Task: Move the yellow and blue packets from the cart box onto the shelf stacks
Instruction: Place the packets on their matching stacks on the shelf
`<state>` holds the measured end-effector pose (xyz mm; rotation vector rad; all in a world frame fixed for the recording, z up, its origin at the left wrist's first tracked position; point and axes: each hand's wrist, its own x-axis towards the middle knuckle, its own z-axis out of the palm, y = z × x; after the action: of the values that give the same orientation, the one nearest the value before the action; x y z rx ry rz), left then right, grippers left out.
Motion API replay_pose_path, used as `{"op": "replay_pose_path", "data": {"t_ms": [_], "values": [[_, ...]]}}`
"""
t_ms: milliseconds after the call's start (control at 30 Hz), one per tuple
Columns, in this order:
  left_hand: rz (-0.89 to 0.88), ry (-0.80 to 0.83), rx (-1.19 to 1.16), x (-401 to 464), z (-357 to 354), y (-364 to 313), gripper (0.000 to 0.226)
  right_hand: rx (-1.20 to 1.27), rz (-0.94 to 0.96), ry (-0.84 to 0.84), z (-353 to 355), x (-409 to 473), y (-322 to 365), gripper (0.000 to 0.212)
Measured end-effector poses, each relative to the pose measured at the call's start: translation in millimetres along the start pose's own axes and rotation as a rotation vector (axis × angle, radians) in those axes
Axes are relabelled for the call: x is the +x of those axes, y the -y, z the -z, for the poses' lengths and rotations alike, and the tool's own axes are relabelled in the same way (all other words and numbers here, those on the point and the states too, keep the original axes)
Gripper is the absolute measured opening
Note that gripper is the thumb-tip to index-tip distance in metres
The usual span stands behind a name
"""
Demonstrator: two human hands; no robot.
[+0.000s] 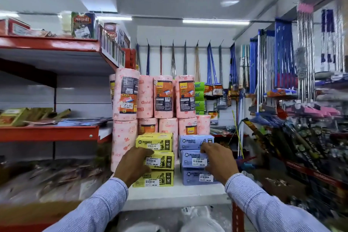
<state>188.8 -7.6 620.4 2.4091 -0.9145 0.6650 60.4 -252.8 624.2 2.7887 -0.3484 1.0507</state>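
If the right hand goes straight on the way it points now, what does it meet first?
The right hand points forward at the blue packet stack and seems to touch the middle packet already, so it likely meets that first. The pink paper rolls stand behind.

"miracle" is showing in dark print on the yellow packets (154, 142) and in white on the blue packets (195, 141), each wearing a white price sticker too small to read. "gala" is appearing on the pink rolls (163, 96).
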Motion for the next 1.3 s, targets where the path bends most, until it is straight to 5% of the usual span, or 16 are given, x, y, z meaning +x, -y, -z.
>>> {"op": "replay_pose_path", "data": {"t_ms": [833,1100,1300], "values": [[0.054,0.036,-0.053,-4,-10,4,0.044,-0.006,0.051,0.022,-21,-2,-8,0.043],[-0.183,-0.129,0.151,-53,-34,-1,0.084,0.021,0.072,-0.019,-26,-57,13,0.072],[-0.256,0.015,0.174,-153,-76,-16,0.088,0.044,0.056,0.096,-49,-160,29,0.087]]}}
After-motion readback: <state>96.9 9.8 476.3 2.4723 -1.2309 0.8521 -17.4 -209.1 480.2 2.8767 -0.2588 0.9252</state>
